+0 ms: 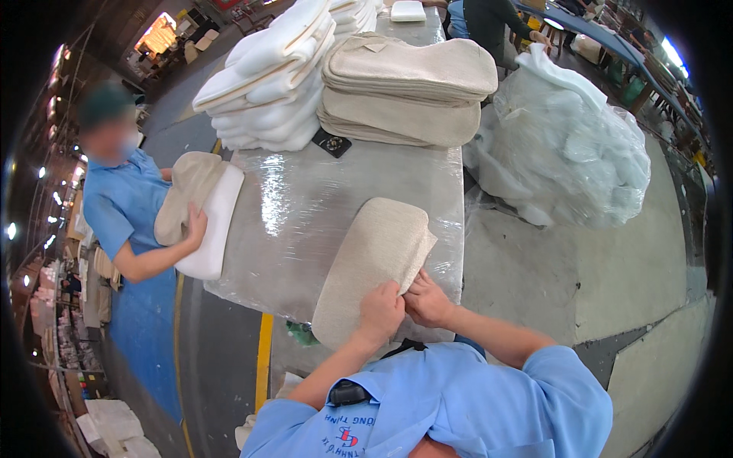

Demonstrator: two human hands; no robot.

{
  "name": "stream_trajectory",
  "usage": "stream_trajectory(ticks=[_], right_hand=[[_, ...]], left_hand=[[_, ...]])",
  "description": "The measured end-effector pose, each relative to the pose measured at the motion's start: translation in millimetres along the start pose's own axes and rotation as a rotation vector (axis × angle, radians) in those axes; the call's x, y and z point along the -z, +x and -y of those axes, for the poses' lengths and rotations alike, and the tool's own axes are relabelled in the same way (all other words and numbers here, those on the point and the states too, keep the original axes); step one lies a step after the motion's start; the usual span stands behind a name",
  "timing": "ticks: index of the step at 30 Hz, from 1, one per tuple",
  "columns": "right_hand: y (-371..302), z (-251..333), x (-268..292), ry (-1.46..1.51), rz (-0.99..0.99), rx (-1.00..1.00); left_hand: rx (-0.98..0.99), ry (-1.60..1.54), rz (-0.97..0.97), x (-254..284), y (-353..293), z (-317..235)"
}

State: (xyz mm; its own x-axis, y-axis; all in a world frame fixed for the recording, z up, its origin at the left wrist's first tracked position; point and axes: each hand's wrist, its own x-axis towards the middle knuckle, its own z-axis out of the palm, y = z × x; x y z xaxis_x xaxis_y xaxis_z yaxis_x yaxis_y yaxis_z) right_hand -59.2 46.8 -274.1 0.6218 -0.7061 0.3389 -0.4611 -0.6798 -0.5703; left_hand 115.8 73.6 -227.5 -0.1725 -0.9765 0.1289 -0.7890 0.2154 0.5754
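- Low in the centre of the frame, the left hand (380,309) was curled into a fist-like grip on the near edge of a beige fabric cover (372,263), pinching the cloth.
- Just to its right, almost touching it, the right hand (427,301) was also closed on that edge, fingers bent and pressed onto the fabric.
- The cover lay flat on a plastic-wrapped table (305,206), running diagonally from centre frame toward the lower middle.
- In the upper centre stood a stack of white foam pads (267,84), with a stack of beige covers (412,91) just beside it on the right.
- At the upper right sat a large clear bag of white stuffing (569,145).
- At the left, a co-worker's hand (195,225) pressed a beige cover against a white foam pad (217,221) at the table's edge.
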Motion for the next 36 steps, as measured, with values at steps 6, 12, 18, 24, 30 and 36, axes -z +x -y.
stream_trajectory(ticks=[6, 12, 18, 24, 30, 36], right_hand=[[33, -44, -39, 0.072, 0.174, 0.072], [50, -81, -56, 0.093, 0.185, 0.288], [57, -85, -57, 0.07, 0.284, 0.166], [72, -73, -62, 0.085, 0.33, 0.131], [72, -82, -62, 0.072, 0.357, 0.053], [69, -82, -50, -0.049, 0.412, -0.013]], left_hand=[[-0.064, 0.044, -0.035, 1, 13, -20], [-0.117, 0.001, 0.06, -6, 10, -20], [-0.116, -0.11, 0.012, 2, 40, 25], [0.343, -0.218, -0.113, 28, 122, 123], [0.347, -0.307, 0.021, -6, 134, 139], [0.383, -0.28, 0.036, -11, 134, 136]])
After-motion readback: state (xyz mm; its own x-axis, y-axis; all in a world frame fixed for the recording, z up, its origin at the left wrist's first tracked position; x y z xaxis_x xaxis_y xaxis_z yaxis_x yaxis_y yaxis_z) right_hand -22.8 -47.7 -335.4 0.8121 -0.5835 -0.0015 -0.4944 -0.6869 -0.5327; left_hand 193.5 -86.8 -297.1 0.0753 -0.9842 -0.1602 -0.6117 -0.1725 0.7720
